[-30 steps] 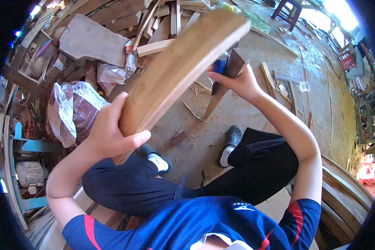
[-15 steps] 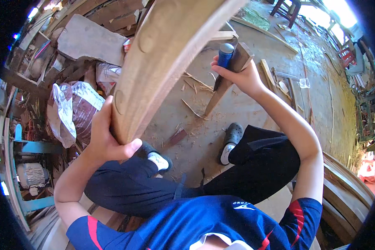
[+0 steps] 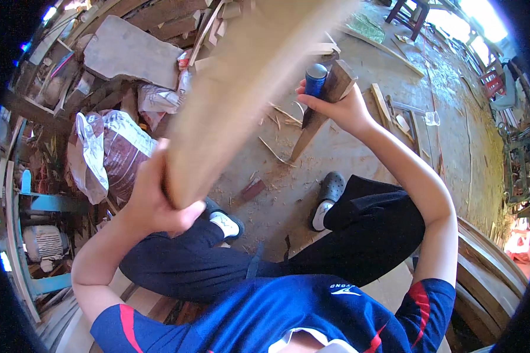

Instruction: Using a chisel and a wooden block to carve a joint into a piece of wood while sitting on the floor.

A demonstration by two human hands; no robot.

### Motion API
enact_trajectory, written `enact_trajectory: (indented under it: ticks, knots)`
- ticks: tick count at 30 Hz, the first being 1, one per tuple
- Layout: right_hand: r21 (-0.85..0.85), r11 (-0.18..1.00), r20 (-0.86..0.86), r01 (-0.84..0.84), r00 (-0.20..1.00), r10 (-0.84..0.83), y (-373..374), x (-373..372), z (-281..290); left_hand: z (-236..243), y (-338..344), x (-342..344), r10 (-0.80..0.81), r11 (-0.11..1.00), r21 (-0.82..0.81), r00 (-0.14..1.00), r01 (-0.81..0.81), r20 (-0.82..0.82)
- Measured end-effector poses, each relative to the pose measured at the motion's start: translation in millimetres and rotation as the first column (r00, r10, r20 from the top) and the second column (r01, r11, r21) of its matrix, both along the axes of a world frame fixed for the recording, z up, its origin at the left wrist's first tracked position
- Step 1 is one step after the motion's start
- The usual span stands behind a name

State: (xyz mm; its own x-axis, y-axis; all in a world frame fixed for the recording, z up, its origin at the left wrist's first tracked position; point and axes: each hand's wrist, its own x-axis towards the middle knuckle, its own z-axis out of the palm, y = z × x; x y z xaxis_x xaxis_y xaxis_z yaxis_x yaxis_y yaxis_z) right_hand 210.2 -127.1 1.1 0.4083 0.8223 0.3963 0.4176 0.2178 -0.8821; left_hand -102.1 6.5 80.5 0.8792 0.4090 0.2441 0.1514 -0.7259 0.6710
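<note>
A long, thick piece of pale wood (image 3: 235, 100) rises from lower left to the top of the head view, blurred by motion. My left hand (image 3: 159, 203) is closed round its lower end, thumb along the near side. Further right, my right hand (image 3: 348, 112) grips a chisel (image 3: 315, 81) with a blue handle and metal cap; its dark blade points down and is partly hidden. Beside the chisel, in the same hand, is a brown wooden piece (image 3: 338, 81), narrowing toward the floor. The right hand is apart from the pale wood.
Between my shoes (image 3: 331, 187) lie wood shavings and a small reddish-brown block (image 3: 252, 189). Filled plastic sacks (image 3: 118, 150), a flat slab (image 3: 132, 53) and a motor (image 3: 43, 243) stand at left. Wooden strips (image 3: 383, 109) lie at right; a stool (image 3: 407, 17) is far off.
The pale wood has turned and shifted a little to the right in my left hand, and its face is now blurred. My right hand, with the chisel, has hardly moved.
</note>
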Motion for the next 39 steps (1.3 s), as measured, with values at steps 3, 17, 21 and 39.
enact_trajectory:
  ticks: [3, 17, 21, 39]
  knots:
    - [-0.030, 0.998, 0.076, 0.056, 0.996, -0.053, -1, 7, -6, -3, 11, 1, 0.015, 0.998, 0.070, 0.954, 0.006, -0.298]
    - [-0.069, 0.996, -0.129, -0.052, 0.991, 0.043, 1, 2, -8, 2, 5, -6, -0.044, 0.995, 0.078, 0.987, 0.056, -0.152]
    - [-0.056, 0.993, -0.149, -0.101, 0.985, 0.092, 4, 2, -12, -10, 10, -13, -0.134, 0.988, -0.041, 0.968, 0.146, 0.214]
    - [-0.060, 0.991, -0.258, -0.121, 0.961, 0.102, -3, 13, -9, -256, 97, 64, 0.356, 0.931, 0.166, 0.702, -0.327, -0.617]
